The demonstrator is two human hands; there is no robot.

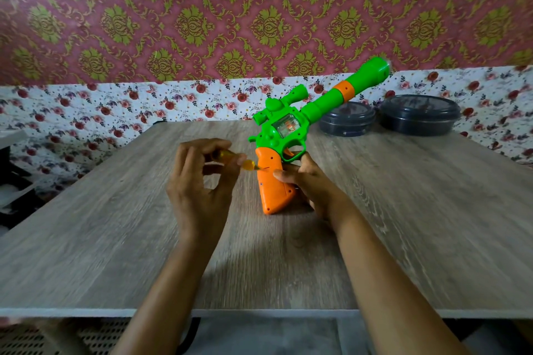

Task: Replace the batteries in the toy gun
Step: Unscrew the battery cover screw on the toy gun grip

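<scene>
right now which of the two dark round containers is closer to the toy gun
The smaller container on the left: the green barrel of the toy gun overlaps it in this view. The larger container sits further right, clear of the barrel.

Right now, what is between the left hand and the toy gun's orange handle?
The head view shows a yellow screwdriver there; the left hand pinches it, tip aimed at the orange grip of the toy gun.

Only 2 forearms and 2 hands of the person show. The left hand (202, 184) and right hand (310, 181) are bare. Both forearms are uncovered down to the lower edge.
</scene>
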